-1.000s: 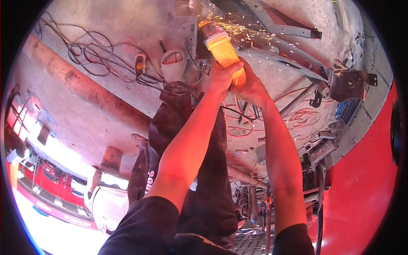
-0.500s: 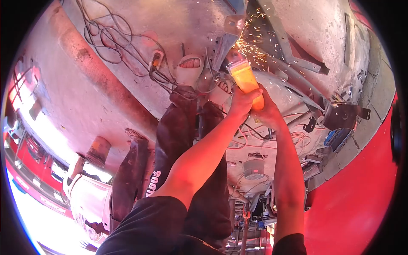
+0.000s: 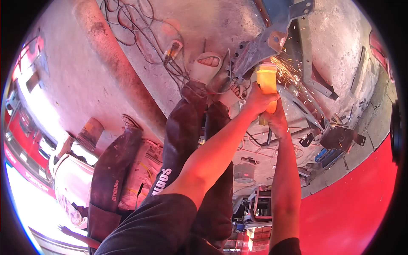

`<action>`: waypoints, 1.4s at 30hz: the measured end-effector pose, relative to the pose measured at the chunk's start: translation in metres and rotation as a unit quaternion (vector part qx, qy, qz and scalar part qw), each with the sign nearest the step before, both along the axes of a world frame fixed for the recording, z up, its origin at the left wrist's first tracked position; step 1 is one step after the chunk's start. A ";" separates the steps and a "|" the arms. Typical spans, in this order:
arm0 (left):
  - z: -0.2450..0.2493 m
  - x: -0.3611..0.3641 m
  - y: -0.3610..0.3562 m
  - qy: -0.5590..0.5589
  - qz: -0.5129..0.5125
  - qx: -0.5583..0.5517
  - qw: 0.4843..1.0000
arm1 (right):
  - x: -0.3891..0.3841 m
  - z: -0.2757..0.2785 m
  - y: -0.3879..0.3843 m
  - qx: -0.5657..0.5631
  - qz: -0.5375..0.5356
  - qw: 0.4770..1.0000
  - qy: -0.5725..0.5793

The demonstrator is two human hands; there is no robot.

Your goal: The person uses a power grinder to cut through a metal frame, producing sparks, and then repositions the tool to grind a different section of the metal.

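Power tool [image 3: 267, 80] before metal bracket [image 3: 264, 44], cables [image 3: 171, 64] left

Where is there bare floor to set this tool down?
Bare floor shows left of the long reddish band, and beyond the nearer sandal, between cables and grey bracket. It's crowded right of the yellow tool, with sparks and metal parts.

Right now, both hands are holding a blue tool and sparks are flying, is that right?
Not quite: the tool is yellow, not blue, as the head view shows. The left hand and the right hand are both holding it, and sparks are flying near the metal piece.
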State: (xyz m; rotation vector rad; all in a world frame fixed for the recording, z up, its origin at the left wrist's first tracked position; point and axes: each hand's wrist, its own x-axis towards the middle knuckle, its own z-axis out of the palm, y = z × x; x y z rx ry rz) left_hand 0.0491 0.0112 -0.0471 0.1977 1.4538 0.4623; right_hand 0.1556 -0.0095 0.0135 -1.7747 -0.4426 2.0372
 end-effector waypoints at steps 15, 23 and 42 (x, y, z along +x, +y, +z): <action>0.029 0.011 -0.049 -0.038 0.151 0.063 0.986 | 0.017 0.017 -0.024 0.008 0.110 0.994 -0.007; 0.003 0.014 -0.037 -0.027 0.095 0.039 0.994 | 0.015 0.003 -0.014 0.007 0.079 0.997 -0.012; 0.009 -0.036 0.005 0.057 -0.290 0.009 0.955 | -0.054 0.000 -0.048 -0.011 -0.150 0.989 -0.013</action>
